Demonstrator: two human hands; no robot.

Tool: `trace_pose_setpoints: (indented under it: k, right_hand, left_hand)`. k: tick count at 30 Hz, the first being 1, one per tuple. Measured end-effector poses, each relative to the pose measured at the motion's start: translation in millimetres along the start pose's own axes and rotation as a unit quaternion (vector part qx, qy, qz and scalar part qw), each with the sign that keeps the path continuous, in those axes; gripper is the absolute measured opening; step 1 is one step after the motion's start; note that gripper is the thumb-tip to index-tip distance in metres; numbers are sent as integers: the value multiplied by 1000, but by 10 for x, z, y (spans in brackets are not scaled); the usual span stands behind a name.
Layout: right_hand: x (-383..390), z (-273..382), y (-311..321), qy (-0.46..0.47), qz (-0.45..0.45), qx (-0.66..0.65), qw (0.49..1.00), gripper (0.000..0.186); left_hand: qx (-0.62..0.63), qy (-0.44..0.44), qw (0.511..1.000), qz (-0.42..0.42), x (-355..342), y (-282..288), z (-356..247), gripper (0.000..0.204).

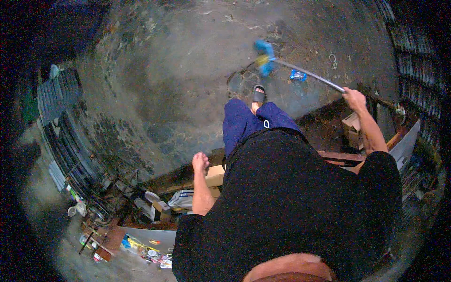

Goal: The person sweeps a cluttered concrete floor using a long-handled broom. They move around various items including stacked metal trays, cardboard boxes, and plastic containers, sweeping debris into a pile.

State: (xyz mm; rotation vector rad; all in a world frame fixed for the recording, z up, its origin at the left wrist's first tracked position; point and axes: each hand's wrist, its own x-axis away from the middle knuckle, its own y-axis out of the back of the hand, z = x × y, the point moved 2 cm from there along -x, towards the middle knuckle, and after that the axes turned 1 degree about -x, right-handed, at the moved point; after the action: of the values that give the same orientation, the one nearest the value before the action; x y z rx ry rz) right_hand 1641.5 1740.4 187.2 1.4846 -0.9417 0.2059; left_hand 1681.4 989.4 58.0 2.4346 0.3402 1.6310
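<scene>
My right hand (355,100) is wrapped round the upper end of a broom's grey metal handle (314,76). The handle slants down to the left, to a blue and yellow broom head (264,58) blurred by motion over the floor ahead of my foot. My left hand (200,162) hangs at my side with its fingers curled in, and nothing shows in it. Close to the handle, a small crumpled blue and white wrapper (298,75) lies on the floor.
Stained grey concrete floor (188,61) stretches ahead. My sandalled foot (258,94) stands near the broom head. Cardboard boxes (351,123) stand by my right arm, and another box (162,211) sits behind on the left. A cluttered table (145,251) is at lower left. Corrugated sheets (61,91) lean at far left.
</scene>
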Motion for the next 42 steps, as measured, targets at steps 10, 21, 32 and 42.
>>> trace_pose_setpoints:
  k: [10,21,32,42]
  right_hand:
    - [-66,1294,1561,101,-139,74,982,30]
    - [-2820,6634,2189,313,-9,-75,947,21]
    - [-2303,2907,2549,-98,11,-73,992,46]
    - [-2343,3717,3786,-36,-51,-122,991,38]
  left_hand:
    - [-218,-12,969,119,-547,-313,127,17]
    - [73,-309,947,50,-1748,460,-5117,18]
    - [-59,0,997,57,-2447,422,-4286,16]
    - [-136,-16,986,90,-2594,-434,-4651,26]
